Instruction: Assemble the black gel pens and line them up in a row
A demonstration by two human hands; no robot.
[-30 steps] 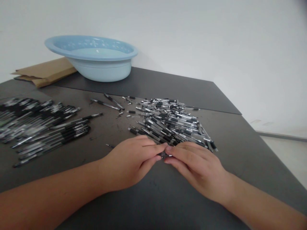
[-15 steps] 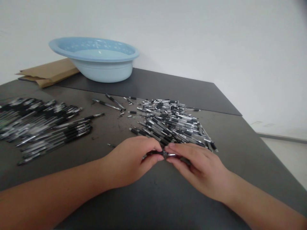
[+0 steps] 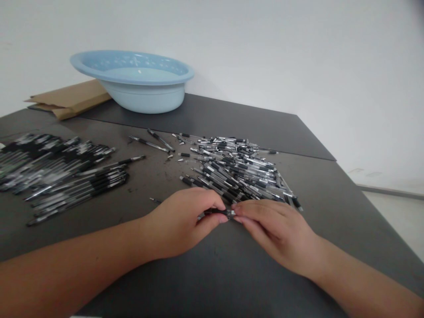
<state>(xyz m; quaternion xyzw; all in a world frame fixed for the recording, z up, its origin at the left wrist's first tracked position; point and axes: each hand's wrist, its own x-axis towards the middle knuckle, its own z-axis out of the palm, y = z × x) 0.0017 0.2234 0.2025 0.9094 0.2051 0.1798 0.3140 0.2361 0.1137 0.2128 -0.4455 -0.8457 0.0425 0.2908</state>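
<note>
Low over the front of the table, my left hand (image 3: 188,223) pinches a pen (image 3: 217,212) with a black grip between thumb and fingers. Against that pen's right end, the closed fingertips of my right hand (image 3: 278,232) meet it; the part inside them is hidden. Just beyond both hands lies a loose heap of pen parts (image 3: 238,168), with clear barrels, black grips and silvery tips. A dark, thin piece (image 3: 155,200) pokes out behind my left hand.
Left on the dark table (image 3: 212,282) lies a pile of pens (image 3: 59,168), roughly side by side. Two separate pens (image 3: 150,144) rest between pile and heap. At the back stand a light blue basin (image 3: 149,95) and a brown paper bag (image 3: 71,97), against a white wall.
My left fingers have parted slightly, so more of the pen's black grip shows. A silvery tip at my right fingers, visible half a second ago, is now mostly covered. The view has shifted slightly.
</note>
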